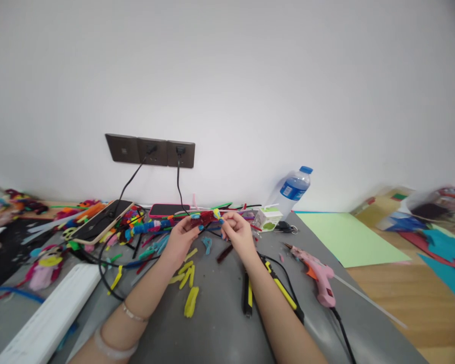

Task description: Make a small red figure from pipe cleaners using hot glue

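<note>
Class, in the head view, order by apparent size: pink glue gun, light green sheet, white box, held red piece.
1. Light green sheet
2. Pink glue gun
Unsure: white box and held red piece look close; the latter is partly covered.

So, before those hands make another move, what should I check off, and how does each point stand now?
1. Red fuzzy piece steadied by left hand and right hand: ok, fingers of both are at it.
2. Loose yellow pieces in plain sight: ok, on the gray surface between the forearms.
3. Glue gun nozzle apart from the hands: ok, it lies to their right.
4. Glue gun cool: cannot tell.
5. Yellow-and-black tool fully uncovered: not ok, the right forearm partly hides it.
6. Bottle capped: ok, blue cap on.
</note>
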`<state>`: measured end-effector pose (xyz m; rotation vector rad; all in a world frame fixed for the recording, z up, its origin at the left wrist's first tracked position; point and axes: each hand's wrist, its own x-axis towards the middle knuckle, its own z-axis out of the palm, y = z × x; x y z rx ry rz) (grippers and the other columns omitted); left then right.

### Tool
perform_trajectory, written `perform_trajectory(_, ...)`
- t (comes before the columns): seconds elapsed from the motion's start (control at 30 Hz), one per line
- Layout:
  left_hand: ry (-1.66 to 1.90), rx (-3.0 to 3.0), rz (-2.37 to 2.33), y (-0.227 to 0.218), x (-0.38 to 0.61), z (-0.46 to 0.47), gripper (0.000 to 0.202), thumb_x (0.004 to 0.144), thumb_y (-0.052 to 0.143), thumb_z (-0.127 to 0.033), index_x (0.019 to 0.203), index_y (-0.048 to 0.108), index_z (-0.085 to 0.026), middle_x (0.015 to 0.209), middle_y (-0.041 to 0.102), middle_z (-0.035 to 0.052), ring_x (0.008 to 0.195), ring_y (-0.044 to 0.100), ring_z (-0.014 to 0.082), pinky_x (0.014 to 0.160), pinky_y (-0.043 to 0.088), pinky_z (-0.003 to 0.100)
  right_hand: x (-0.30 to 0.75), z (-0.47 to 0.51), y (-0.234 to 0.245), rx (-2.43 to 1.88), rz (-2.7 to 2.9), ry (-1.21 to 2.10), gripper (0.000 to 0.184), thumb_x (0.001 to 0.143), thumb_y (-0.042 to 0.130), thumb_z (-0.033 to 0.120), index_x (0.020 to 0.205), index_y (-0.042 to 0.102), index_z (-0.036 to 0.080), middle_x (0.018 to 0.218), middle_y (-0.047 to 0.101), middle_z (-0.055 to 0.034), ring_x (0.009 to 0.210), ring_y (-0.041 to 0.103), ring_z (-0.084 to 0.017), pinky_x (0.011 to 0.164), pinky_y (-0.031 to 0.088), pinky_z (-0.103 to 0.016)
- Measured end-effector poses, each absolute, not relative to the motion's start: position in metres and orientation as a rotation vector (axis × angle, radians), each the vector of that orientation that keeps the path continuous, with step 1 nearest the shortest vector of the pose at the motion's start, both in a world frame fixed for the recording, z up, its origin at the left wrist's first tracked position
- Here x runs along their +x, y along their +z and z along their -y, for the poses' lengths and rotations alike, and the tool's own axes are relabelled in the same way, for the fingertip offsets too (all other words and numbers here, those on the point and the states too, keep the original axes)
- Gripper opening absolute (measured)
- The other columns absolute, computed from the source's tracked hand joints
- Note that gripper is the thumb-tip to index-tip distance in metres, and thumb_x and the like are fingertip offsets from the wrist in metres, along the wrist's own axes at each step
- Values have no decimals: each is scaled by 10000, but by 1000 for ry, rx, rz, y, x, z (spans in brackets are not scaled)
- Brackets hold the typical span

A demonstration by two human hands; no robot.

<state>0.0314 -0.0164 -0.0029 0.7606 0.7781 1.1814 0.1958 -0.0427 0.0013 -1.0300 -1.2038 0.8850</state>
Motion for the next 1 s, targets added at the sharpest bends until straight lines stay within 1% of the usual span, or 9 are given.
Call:
perform_trajectory(0.17, 1187, 765, -783, -2, 32, 17, 411, 470, 904, -224, 821, 695, -174, 733, 679, -16, 659, 575, 109, 615, 438, 225, 195, 43, 3, -1052, 1194, 903, 318, 774, 670, 494, 816, 530, 212, 431, 527, 68, 365, 393, -87, 414, 313, -214)
perform_trajectory(0.33, 1209, 794, -759, -1, 33, 18, 414, 466, 909, -234, 829, 720, -174, 769, 717, 5, 739, 627, 137, 714, 488, 244, 195, 45, 4, -1055, 1191, 914, 320, 781, 663, 497, 818, 539, 205, 417, 529, 67, 355, 387, -83, 408, 312, -210)
perform_trajectory(0.7, 1234, 998, -802, -12, 29, 13, 387, 570, 854, -248, 926, 728, -165, 938, 756, 51, 879, 666, 184, 839, 504, 285, 194, 47, 2, -1067, 1210, 832, 193, 799, 640, 361, 806, 522, 208, 439, 537, 70, 387, 416, -87, 461, 322, -223)
perform_trajectory(0.87, 1234, 1067, -827, -11, 28, 14, 381, 597, 825, -269, 946, 712, -164, 969, 757, 58, 921, 676, 210, 881, 509, 330, 195, 46, 1, -1050, 1227, 833, 204, 814, 626, 375, 815, 502, 213, 439, 524, 78, 385, 407, -86, 454, 308, -220)
perform_trajectory(1.0, 1253, 1127, -842, -13, 27, 11, 356, 620, 795, -276, 945, 697, -167, 954, 753, 55, 915, 681, 219, 883, 515, 350, 194, 45, -2, -1023, 1260, 830, 202, 848, 597, 379, 878, 468, 226, 462, 518, 89, 395, 410, -91, 448, 313, -214)
